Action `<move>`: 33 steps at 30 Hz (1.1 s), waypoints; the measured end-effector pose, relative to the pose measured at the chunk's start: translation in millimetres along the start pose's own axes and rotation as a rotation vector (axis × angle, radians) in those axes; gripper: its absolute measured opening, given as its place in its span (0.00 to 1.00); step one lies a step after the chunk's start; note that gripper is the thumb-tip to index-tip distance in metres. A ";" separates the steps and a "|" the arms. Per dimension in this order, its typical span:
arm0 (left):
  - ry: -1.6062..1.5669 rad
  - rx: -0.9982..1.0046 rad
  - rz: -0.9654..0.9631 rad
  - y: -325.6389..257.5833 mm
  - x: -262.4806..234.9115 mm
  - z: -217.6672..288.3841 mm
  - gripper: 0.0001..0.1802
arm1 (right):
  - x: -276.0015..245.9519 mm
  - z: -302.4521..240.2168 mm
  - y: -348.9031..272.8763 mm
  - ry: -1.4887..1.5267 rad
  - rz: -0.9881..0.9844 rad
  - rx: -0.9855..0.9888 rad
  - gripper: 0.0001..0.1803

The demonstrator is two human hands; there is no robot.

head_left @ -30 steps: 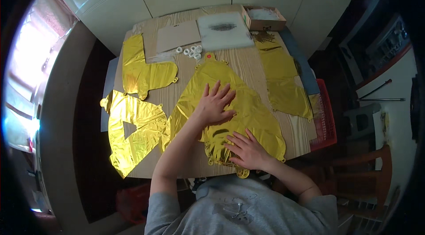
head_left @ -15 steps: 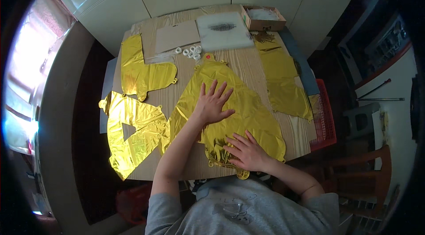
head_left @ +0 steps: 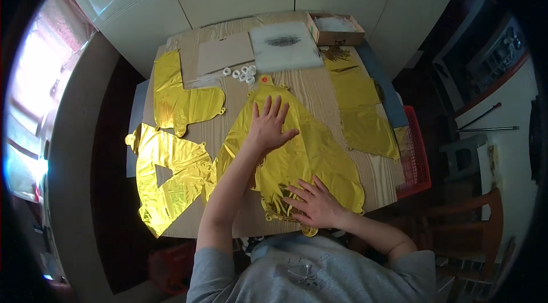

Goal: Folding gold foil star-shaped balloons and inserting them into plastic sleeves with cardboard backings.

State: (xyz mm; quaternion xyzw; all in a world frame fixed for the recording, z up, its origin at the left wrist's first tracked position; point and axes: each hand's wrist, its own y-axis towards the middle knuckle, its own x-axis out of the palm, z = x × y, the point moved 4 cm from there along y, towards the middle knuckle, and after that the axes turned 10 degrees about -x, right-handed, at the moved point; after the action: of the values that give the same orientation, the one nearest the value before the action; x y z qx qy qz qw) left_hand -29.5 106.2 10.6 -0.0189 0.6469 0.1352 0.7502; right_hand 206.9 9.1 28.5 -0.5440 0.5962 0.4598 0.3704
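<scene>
A wood-grain table [head_left: 311,86] spreads before the person; take it as a clock face, with 12 farthest away. Across its centre and down to 6 o'clock lies a broad, flat, shiny yellow-gold foil sheet [head_left: 311,149]. It narrows toward 12, has small tabs along its rim, and is mostly smooth with faint creases; dark, rippled reflections gather at its near edge. Smaller gold foil pieces surround it: one with a triangular hole [head_left: 182,166] at 8 o'clock, an L-shaped one [head_left: 177,97] at 10, and a long creased one [head_left: 365,114] between 2 and 3. Both hands are open with fingers spread, grasping nothing. The left hand [head_left: 271,130] rests on the central sheet, fingers toward 12, thumb toward 2. The right hand [head_left: 318,207] rests near the sheet's 5 o'clock edge, fingers toward 10. Small white rings [head_left: 250,80] cluster at 11 o'clock.
</scene>
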 end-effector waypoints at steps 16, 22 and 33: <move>0.044 0.007 -0.051 -5.4 -3.2 -2.0 0.41 | -6.2 -3.5 2.5 0.007 -0.011 -0.008 0.29; 0.052 0.006 -0.060 -7.0 -6.8 1.7 0.40 | -8.1 -3.7 1.5 -0.004 -0.001 -0.012 0.27; 0.027 0.003 -0.041 -7.3 -7.7 3.6 0.40 | -54.9 176.6 38.1 -0.082 0.254 0.496 0.21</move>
State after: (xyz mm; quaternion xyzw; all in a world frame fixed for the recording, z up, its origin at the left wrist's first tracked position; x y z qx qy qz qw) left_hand -25.4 98.5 17.7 -0.0328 0.6569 0.1185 0.7439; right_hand 166.2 193.5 32.3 -0.3386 0.7384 0.3641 0.4556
